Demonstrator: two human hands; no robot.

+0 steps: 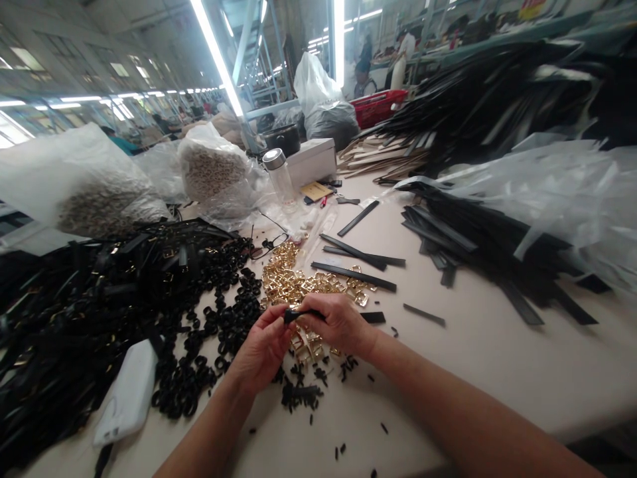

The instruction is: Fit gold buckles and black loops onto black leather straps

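Both hands meet over the middle of the table, closed on one black strap (304, 314). My left hand (269, 342) pinches its near end between thumb and fingers. My right hand (341, 322) grips the strap a little farther along, and its fingers hide part of it. Just beyond and under the hands lies a heap of gold buckles (286, 279). To the left of them spreads a pile of small black loops (239, 315). Loose black straps (354, 275) lie flat beyond my right hand. Small black scraps (301, 396) are scattered below the hands.
A large mound of black buckled straps (99, 299) fills the left side, with a white power bank (130, 385) at its edge. More black strips (468, 232) lie under clear plastic at right. A glass bottle (279, 176), a white box (313, 161) and filled plastic bags (212, 162) stand behind.
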